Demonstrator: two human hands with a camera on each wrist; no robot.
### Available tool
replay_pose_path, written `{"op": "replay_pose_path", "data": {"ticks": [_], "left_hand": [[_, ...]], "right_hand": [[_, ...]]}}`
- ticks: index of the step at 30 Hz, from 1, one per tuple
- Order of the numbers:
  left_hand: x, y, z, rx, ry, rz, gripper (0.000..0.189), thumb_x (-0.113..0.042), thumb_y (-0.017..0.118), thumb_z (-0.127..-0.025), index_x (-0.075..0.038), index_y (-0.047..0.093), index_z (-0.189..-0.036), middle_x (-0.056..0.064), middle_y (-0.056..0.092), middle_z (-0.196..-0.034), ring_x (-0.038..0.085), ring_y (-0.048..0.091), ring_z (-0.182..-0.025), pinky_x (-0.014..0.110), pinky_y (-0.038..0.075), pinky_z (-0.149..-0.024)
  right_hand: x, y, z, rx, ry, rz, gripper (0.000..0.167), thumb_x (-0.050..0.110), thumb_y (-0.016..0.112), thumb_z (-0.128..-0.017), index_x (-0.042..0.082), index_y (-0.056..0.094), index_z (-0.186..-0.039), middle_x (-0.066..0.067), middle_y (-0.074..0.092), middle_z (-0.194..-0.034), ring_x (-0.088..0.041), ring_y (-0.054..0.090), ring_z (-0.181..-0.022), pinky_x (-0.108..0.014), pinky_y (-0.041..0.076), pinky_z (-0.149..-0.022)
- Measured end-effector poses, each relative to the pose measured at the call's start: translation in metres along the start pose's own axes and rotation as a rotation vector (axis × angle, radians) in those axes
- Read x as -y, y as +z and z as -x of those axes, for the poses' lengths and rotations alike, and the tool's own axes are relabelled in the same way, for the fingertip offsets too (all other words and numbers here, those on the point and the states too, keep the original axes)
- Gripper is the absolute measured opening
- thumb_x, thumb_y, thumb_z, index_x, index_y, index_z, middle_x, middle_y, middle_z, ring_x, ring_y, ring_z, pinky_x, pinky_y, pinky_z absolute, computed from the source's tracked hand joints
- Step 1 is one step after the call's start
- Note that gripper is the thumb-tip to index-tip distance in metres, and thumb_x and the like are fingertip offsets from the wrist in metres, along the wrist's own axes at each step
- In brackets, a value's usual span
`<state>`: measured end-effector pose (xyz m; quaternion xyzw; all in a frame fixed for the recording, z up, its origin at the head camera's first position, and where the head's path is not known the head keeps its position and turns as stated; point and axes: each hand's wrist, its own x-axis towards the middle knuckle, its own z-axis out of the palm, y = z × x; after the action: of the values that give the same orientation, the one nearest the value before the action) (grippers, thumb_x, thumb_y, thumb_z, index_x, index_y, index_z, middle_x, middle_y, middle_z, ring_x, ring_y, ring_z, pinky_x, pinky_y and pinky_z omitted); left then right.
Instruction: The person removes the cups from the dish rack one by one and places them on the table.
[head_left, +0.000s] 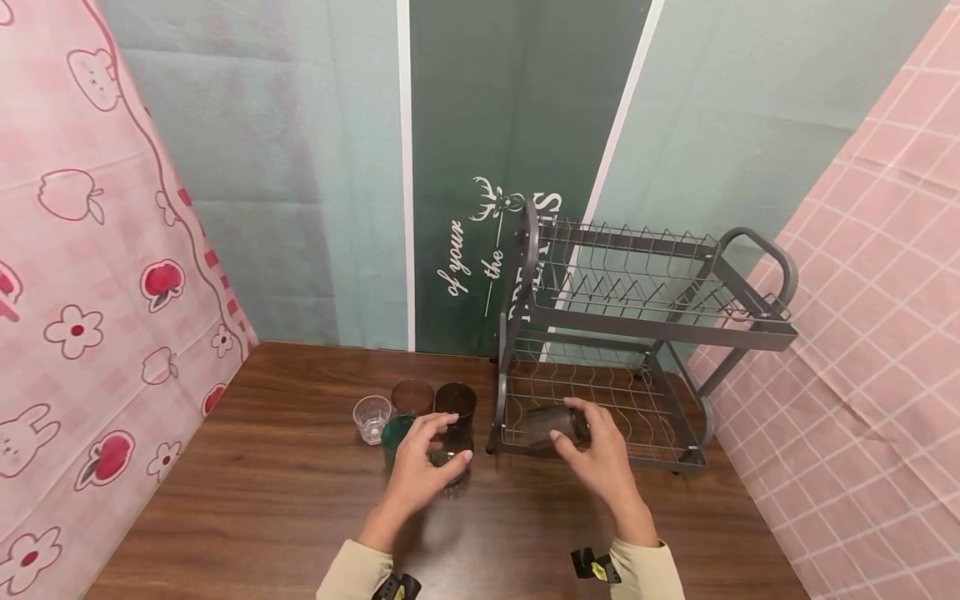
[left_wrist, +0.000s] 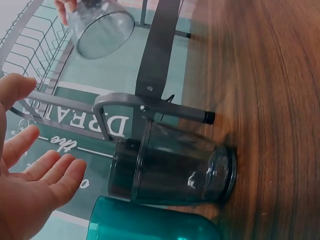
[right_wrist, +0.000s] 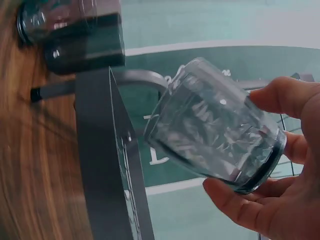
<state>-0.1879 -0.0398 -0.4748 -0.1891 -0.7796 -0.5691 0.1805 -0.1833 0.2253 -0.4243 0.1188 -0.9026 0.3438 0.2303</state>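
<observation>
My right hand grips a smoky grey drinking glass near its base. The glass is tipped on its side, mouth to the left, over the lower tier of the dish rack. In the right wrist view thumb and fingers wrap the base end of this clear-walled glass. My left hand has its fingers spread and relaxed, holding nothing. It hovers by an upright dark grey glass and a teal glass, partly covering both in the head view.
Behind those stand a second dark glass and a reddish-brown glass, with a small clear glass on the left. The two-tier wire rack stands at the right of the wooden table. Curtains close off the back and sides.
</observation>
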Motion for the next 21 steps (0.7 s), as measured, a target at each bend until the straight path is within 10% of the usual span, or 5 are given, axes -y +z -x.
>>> {"op": "replay_pose_path", "data": {"ticks": [12, 21], "left_hand": [[-0.043, -0.003, -0.003, 0.06, -0.16, 0.338, 0.051, 0.003, 0.071, -0.076, 0.004, 0.052, -0.124, 0.024, 0.049, -0.123, 0.038, 0.052, -0.108, 0.053, 0.045, -0.082], [-0.024, 0.008, -0.003, 0.104, -0.187, 0.515, 0.06, 0.008, 0.069, -0.076, 0.003, 0.045, -0.131, 0.02, 0.044, -0.13, 0.04, 0.043, -0.117, 0.056, 0.042, -0.086]], "right_hand": [[0.016, 0.021, 0.009, -0.048, 0.088, -0.343, 0.046, -0.003, 0.071, -0.077, 0.004, 0.052, -0.119, -0.01, 0.06, -0.108, -0.018, 0.058, -0.088, -0.026, 0.047, -0.066], [0.053, 0.02, 0.013, 0.021, 0.131, -0.557, 0.043, -0.012, 0.06, -0.08, -0.011, 0.044, -0.12, -0.022, 0.053, -0.11, -0.022, 0.054, -0.089, -0.026, 0.048, -0.064]]}}
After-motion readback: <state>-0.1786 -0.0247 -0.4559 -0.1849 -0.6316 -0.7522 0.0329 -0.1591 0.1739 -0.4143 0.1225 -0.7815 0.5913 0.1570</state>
